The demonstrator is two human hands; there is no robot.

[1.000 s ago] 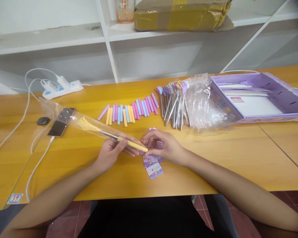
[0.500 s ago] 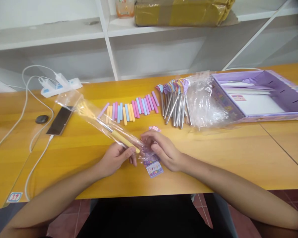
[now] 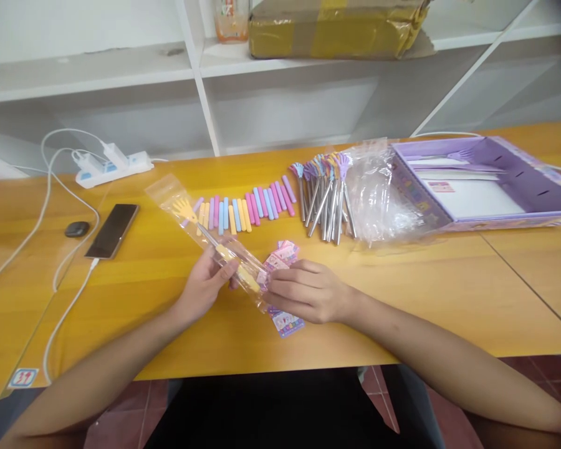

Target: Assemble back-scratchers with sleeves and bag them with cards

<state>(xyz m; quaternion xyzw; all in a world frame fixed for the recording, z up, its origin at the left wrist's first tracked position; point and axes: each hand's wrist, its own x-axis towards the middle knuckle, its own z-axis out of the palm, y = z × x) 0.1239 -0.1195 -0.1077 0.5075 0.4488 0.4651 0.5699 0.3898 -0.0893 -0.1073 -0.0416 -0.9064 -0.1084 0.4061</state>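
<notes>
Yellow plastic fingers top the back scratcher (image 3: 223, 251), which slants inside a clear sleeve (image 3: 166, 192) above the worktop (image 3: 425, 280). The left hand (image 3: 209, 279) holds its handle through the film, thumb uppermost. The right hand (image 3: 311, 292) bunches its fingers by the sleeve's lower end (gripping film or card, I can't tell), over printed cards (image 3: 287, 324). Bare wood separates the left hand from the phone (image 3: 112, 231) and stretches from the right forearm towards the purple box (image 3: 514, 221). Both forearms cross the worktop's front edge.
</notes>
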